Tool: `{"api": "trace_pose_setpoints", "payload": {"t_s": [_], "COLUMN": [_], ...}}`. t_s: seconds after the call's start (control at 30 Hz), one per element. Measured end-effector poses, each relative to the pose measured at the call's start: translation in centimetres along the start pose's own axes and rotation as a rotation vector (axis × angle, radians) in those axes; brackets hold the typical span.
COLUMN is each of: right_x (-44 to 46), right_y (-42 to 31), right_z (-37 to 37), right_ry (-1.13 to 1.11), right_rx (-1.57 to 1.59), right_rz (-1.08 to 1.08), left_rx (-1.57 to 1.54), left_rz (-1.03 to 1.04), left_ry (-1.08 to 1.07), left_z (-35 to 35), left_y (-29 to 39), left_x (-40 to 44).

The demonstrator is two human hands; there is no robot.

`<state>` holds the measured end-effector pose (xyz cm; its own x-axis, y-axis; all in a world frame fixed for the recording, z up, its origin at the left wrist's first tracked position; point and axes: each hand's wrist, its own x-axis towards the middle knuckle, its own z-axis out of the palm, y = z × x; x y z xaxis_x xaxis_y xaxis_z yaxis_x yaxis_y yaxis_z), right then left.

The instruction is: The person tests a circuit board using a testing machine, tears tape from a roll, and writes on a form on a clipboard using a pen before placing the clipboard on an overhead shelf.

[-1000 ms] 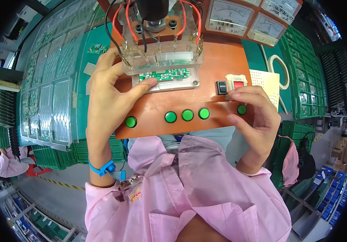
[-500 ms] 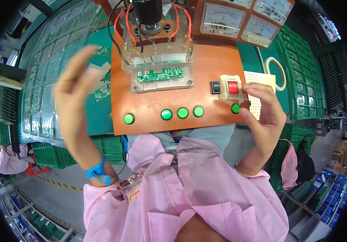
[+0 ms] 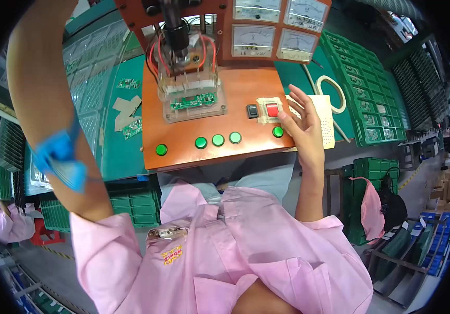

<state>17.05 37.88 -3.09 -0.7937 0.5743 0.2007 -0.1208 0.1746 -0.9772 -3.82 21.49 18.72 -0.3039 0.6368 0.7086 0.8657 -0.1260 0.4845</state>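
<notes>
Circuit board (image 3: pixel 198 100) lies green, component-studded. Right hand (image 3: pixel 305 124) at its three o'clock spreads loosely, empty; left hand's state can't be told.

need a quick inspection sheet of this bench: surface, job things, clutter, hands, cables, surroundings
Surface: green tabletop under an orange test box.
Job's things: circuit board in the clear fixture, below the pin block; red switch and black switch to its right.
Clutter: loose boards and pale scraps left of the box; tape ring and perforated card right.
Hands: right hand open, thumb beside the red switch, contact unclear; left hand out of view, left arm extending past the frame's top.
Cables: red wires above the pin block.
Surroundings: green tray of boards at right; co-worker in pink, far left.
</notes>
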Motion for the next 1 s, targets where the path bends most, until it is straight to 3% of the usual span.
{"api": "trace_pose_setpoints", "payload": {"t_s": [0.13,0.2,0.3,0.43,0.5,0.53,0.6,0.67,0.7,0.77,0.83,1.0], "right_x": [-0.3,0.4,0.4,0.6,0.6,0.8,1.2,0.6,-0.1,-2.5,-4.9,-6.1], "right_y": [0.1,-0.3,-0.5,0.2,0.1,-0.2,-0.8,-0.9,-1.6,-3.4,-3.5,-2.5], "right_z": [0.6,1.0,1.0,0.8,0.5,0.2,-0.4,-0.3,0.3,2.5,4.3,6.1], "right_ry": [0.033,0.011,-0.022,-0.059,-0.117,-0.115,-0.165,0.001,0.001,0.129,-0.139,-0.21], "right_rx": [0.1,0.181,0.247,0.177,0.256,0.253,0.115,-0.407,-0.41,-0.832,-0.848,-0.857], "right_rz": [0.095,0.151,0.219,0.176,0.161,0.163,0.193,-0.153,-0.153,-0.461,-0.539,-0.529], "left_rx": [0.215,0.267,0.221,0.032,-0.016,-0.019,-0.052,-0.025,0.004,0.061,0.082,0.139], "left_rz": [0.479,0.607,0.445,0.393,0.098,0.095,-0.361,-0.381,-0.406,-0.462,-0.463,-0.461], "left_ry": [0.186,0.224,0.124,0.552,0.663,0.662,0.879,0.889,0.898,0.905,0.87,0.783], "left_z": [5.3,5.6,5.7,6.3,5.7,5.9,6.4,6.8,6.9,7.1,7.3,7.4], "left_y": [-0.9,0.2,1.8,-0.4,-2.8,-3.8,-5.1,-5.8,-6.0,-6.1,-6.0,-6.0], "left_x": [-9.1,-10.2,-11.3,-14.8,-18.3,-20.0,-22.7,-24.0,-24.5,-25.3,-25.4,-25.1]}}
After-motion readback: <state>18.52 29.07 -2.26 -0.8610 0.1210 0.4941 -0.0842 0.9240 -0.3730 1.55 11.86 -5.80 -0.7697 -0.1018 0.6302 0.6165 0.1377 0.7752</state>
